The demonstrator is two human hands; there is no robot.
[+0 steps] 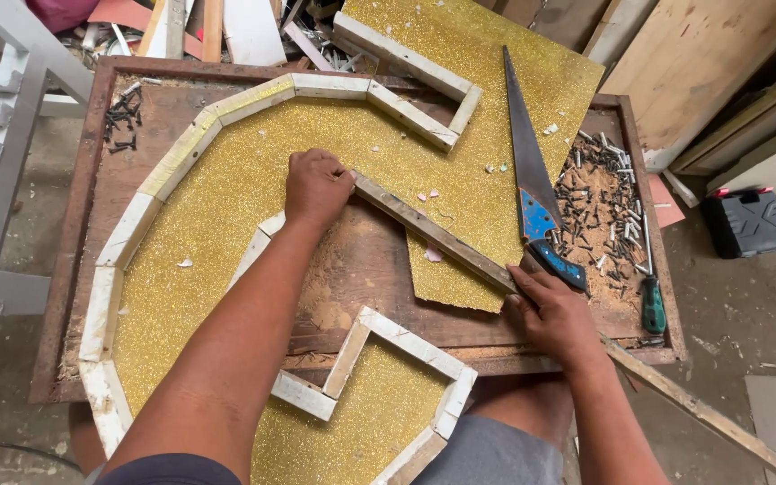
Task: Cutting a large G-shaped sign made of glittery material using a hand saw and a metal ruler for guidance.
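One long wooden strip (433, 235), worn and grey, lies slanted across one gold glitter sheet (244, 189), running between both hands. The left hand (316, 187) presses its upper end, fingers curled closed. The right hand (554, 314) grips its lower part, beside one handsaw (527, 171) and one green screwdriver (653, 305).

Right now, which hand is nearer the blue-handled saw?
Right. The right hand grips the wooden strip just below the saw handle, nearly touching it. The left hand presses the strip's far end, well left of the blade.
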